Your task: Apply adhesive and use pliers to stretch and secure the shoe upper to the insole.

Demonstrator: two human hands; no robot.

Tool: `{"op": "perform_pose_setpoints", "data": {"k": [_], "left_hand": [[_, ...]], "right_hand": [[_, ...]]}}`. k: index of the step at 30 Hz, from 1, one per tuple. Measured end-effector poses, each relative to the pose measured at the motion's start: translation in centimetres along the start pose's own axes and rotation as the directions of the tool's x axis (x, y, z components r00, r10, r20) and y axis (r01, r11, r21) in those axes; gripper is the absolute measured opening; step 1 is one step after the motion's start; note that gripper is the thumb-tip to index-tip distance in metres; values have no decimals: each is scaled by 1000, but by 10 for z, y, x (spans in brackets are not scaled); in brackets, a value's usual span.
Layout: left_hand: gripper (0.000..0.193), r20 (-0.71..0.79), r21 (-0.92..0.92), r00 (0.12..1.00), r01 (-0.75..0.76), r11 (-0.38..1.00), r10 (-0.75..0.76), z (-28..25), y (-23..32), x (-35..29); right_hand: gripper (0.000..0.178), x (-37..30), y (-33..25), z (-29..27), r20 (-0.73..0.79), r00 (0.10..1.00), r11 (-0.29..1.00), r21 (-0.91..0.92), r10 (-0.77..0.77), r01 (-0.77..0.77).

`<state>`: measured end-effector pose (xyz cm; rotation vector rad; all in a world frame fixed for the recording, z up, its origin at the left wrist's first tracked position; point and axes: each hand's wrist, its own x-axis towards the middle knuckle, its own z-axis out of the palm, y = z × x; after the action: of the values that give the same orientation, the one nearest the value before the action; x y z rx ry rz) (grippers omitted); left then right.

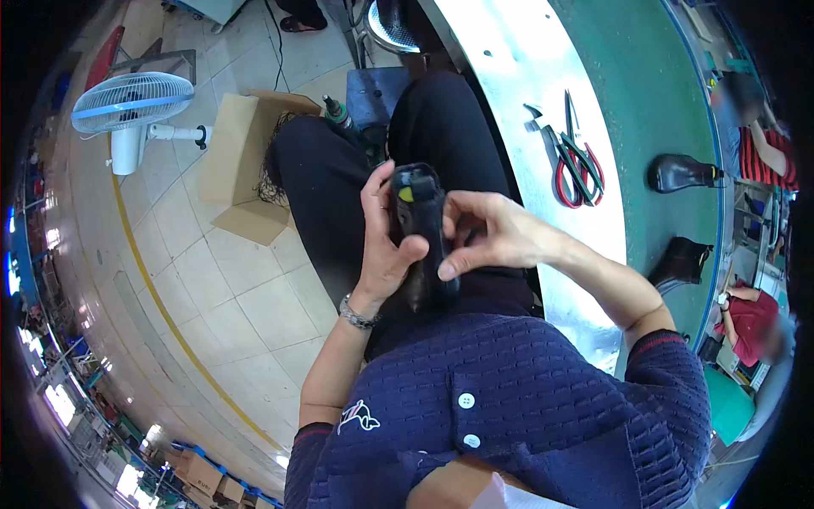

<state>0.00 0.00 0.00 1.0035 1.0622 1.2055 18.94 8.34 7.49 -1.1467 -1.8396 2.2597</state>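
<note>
Above my lap is a black shoe (421, 222) with a small yellow patch near its upper end. My left hand (381, 242) is closed round its left side, the thumb laid across it. From the right, my right hand (502, 231) grips the edge of the same shoe with curled fingers and thumb; what lies inside the curl is partly hidden. Near my right forearm, red-handled scissors (570, 174) and green-handled pincers (566, 146) lie on a pale metal bench (581, 254).
Beyond the bench, a green belt (623, 102) carries black shoes (678, 173). To the left stand a white fan (134, 103) and an open cardboard box (242, 153). A green bottle (337, 110) is by my knees. Two people sit across the belt.
</note>
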Motion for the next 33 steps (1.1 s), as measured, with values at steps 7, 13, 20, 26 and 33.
{"op": "perform_pose_setpoints", "data": {"k": [7, 13, 20, 26, 33], "left_hand": [[94, 20, -230, 838, 535, 813, -546, 1, -11, 21], [93, -22, -281, 895, 423, 861, -446, 4, -5, 38], [96, 364, -682, 931, 262, 683, 6, -1, 62, 80], [62, 361, -920, 918, 322, 223, 164, -5, 36, 77], [74, 155, -826, 979, 200, 527, -129, -14, 27, 65]], "right_hand": [[48, -21, 24, 19, -96, 970, 975, -10, -222, 222], [24, -24, 28, -3, -109, 979, 885, 419, -175, 205], [74, 16, 16, -36, -72, 687, 589, -585, -723, 558], [74, -9, -1, -34, 63, 931, 910, -199, -359, 365], [57, -12, 16, 5, -215, 941, 962, 29, -259, 272]]}}
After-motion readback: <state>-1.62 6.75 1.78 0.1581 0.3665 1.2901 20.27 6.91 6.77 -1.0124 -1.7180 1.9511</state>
